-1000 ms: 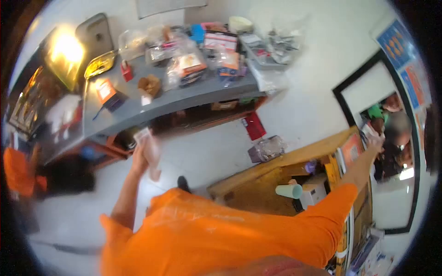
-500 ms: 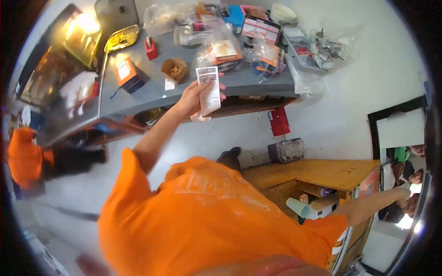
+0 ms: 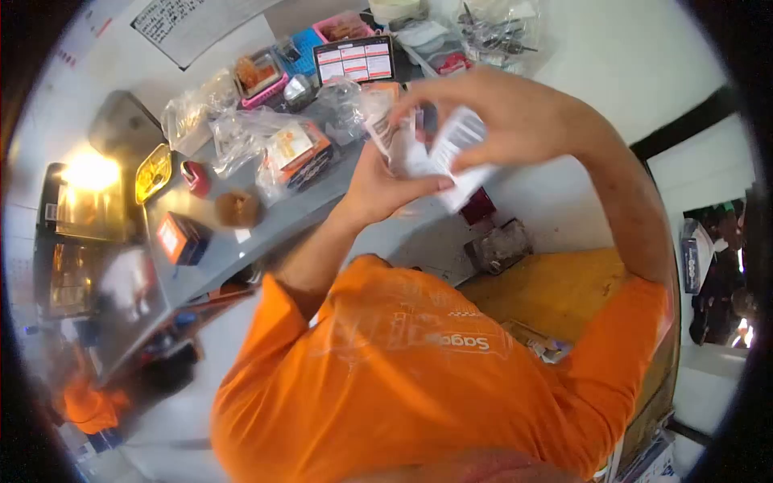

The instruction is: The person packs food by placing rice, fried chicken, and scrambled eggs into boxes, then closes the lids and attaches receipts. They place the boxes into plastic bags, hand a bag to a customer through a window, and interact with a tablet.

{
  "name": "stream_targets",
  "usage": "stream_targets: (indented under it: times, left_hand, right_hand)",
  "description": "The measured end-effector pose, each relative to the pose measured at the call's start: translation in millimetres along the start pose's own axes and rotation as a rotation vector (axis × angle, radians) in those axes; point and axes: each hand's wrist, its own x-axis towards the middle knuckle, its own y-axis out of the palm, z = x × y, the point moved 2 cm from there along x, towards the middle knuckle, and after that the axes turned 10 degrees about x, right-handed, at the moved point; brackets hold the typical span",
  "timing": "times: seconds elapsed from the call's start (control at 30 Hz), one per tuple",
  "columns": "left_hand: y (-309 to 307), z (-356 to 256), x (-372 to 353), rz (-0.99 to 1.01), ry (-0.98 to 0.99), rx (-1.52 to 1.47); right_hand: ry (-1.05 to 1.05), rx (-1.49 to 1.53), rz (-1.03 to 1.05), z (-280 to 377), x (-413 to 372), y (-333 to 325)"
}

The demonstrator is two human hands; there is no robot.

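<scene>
The right hand [image 3: 499, 113], stretched far out to the side half a second ago, now meets the left hand [image 3: 382, 189] above the grey counter [image 3: 201, 278]. Both hands pinch white printed paper slips [image 3: 460, 137] between thumbs and fingertips. Two slips seem to show, creased, black-printed and blurred.

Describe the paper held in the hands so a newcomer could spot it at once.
Start at the long grey counter across the upper left, crowded with bagged packages. Over its right end the left hand and right hand meet, pinching white paper slips. Unlike the packages lying on the counter, these are thin, dark-printed slips held up in the fingers.
</scene>
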Motion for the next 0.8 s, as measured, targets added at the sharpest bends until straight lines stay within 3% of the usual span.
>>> stream_targets:
  times: [0.07,0.13,0.2,0.27,0.3,0.33,0.4,0.47,0.57,0.63,0.8]
  left_hand:
    - [-8.2,25.7,16.7,-0.091,-0.103,-0.104]
    - [-23.5,43.3,27.1,-0.195,-0.246,-0.173]
    - [-35.9,65.5,40.5,-0.269,-0.213,-0.179]
    - [-48.6,79.9,54.3,-0.317,-0.229,-0.13]
    - [-54.7,85.0,62.9,-0.33,-0.235,-0.125]
    - [-59.6,89.5,71.1,-0.34,-0.174,-0.105]
    - [-68.8,98.3,83.4,-0.353,-0.135,-0.085]
    - [-78.4,111.6,96.4,-0.319,-0.228,-0.124]
    - [-91.4,128.2,107.2,-0.3,-0.212,-0.092]
    - [-95.4,141.1,113.3,-0.296,-0.227,-0.153]
    - [-98.7,157.2,131.2,-0.275,-0.264,-0.195]
  right_hand:
    - [0.221,0.353,-0.247,-48.8,17.8,-24.8]
    - [0.077,0.587,-0.655,-109.0,19.3,-26.9]
    - [0.089,0.601,-0.985,-204.8,18.8,-12.5]
    - [0.294,0.64,-0.996,-326.2,11.6,24.0]
    - [0.547,0.62,-0.98,-384.6,7.1,53.5]
    - [0.665,0.498,-0.928,-444.5,2.0,85.9]
    - [0.987,0.556,-0.925,-501.0,4.2,134.8]
    - [1.053,0.705,-0.9,-513.2,13.7,156.6]
    - [1.097,0.938,-0.931,-534.9,22.6,176.9]
    - [1.052,1.084,-1.087,-528.5,23.6,176.9]
    - [0.956,1.041,-1.135,-509.7,28.1,170.6]
